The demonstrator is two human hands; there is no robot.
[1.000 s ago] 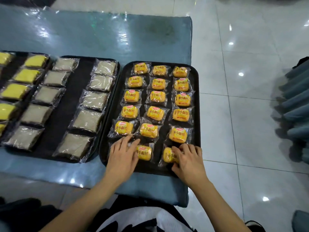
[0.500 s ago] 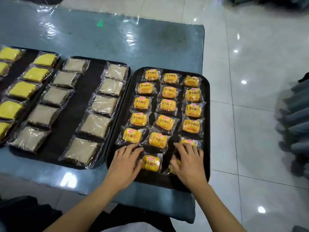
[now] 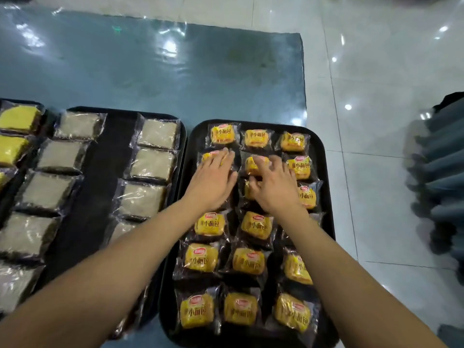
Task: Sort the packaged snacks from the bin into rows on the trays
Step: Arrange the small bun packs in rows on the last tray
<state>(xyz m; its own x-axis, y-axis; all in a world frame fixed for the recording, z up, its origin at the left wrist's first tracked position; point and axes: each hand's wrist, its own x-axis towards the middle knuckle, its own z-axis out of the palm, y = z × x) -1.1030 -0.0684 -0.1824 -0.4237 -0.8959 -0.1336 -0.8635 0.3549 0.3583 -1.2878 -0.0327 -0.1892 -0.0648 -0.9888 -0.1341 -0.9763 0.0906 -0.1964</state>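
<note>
Right tray (image 3: 326,197): black, sits at the 3 o'clock end of the blue surface (image 3: 150,71), filled with yellow bun packets (image 3: 209,226) in three columns.
Left hand (image 3: 213,177): lies flat, fingers straight and together, on a packet in the second row from the far end, left column.
Right hand (image 3: 273,187): fingers spread and a little bent, resting on the middle-column packets just at 3 o'clock of the left hand; whether it grips one I cannot tell.
Middle tray (image 3: 88,197): at 9 o'clock, touching the right tray, holding pale grey packets (image 3: 153,163) in two columns.
Far left: yellow cake packets (image 3: 18,119) at the edge of view.
Floor (image 3: 376,71): glossy white tiles at 3 o'clock.
</note>
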